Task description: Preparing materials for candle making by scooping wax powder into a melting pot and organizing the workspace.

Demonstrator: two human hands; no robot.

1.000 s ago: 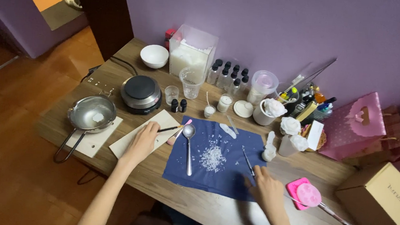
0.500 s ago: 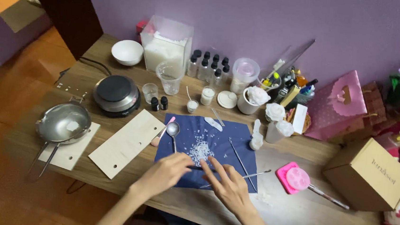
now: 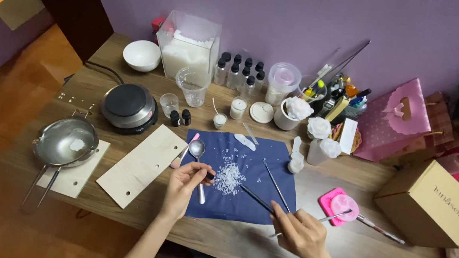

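You see soft, even indoor light; faint shadows fall under your hands on the navy blue cloth mat. Focus stays fairly sharp (edges bend slightly, wide-angle).

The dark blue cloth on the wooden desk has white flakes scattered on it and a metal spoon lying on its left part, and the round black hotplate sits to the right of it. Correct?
Not quite. In the head view the round black hotplate sits to the left of the dark blue cloth, not the right. The white flakes and the metal spoon on its left part are as stated.
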